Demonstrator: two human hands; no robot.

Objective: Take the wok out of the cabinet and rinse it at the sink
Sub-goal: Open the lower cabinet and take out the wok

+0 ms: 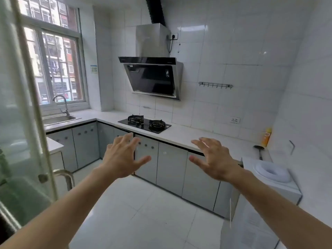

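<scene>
A glass door [21,123] with a metal handle [66,177] stands at far left. Beyond it, a steel sink [61,119] with a curved faucet [62,103] sits under the window [53,60]. The left hand [122,157] and right hand [213,159] are raised with fingers spread wide, holding nothing, before closed grey cabinet doors [170,164]. The wok is not visible, so its look and direction cannot be told. A two-burner gas hob [144,124] sits beneath a range hood [152,76]. A black ladle [259,150] lies at right.

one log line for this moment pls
stage: approach | left hand: open, empty | right hand: open, empty | cabinet doors: closed | wok: unseen | sink: left
</scene>
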